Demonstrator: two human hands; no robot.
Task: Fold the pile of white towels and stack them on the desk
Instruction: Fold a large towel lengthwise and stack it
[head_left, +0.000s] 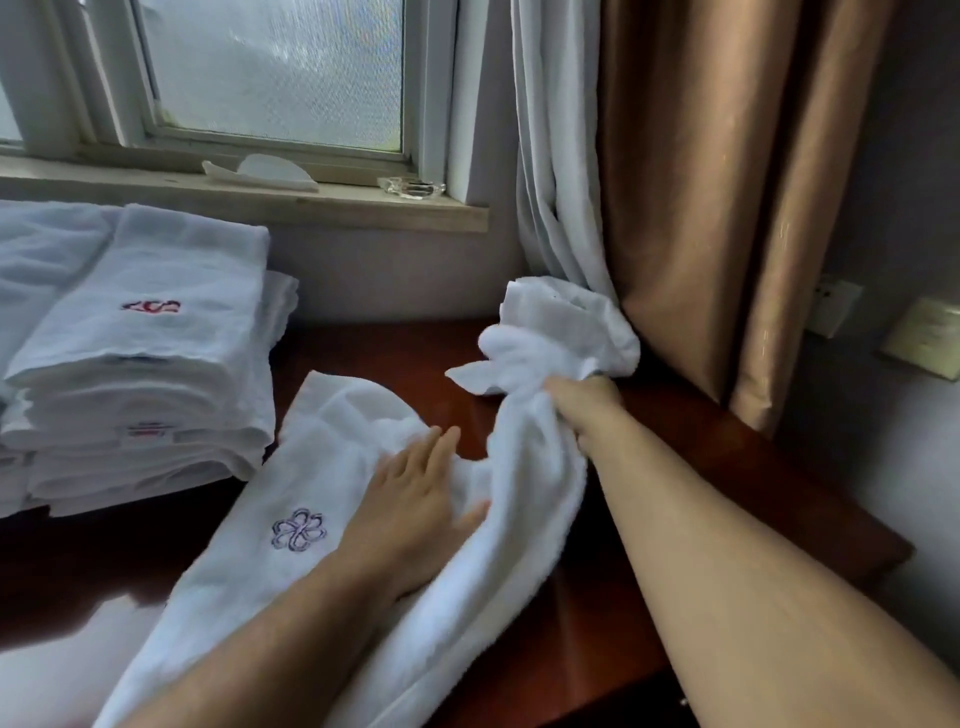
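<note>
The towel (234, 571) seems soft, light and floppy. Right grip (587, 410) clutches its bunched end at two o'clock; left grip (415, 499) lies flat, pressing it down. Best taken by the corners.

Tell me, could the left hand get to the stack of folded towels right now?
Probably yes: the left hand rests flat on the towel, gripping nothing, and nothing stands between it and the stack.

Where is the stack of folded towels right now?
Head view: the stack of folded towels sits left on the desk, below the windowsill, beside the flower-embroidered towel.
</note>
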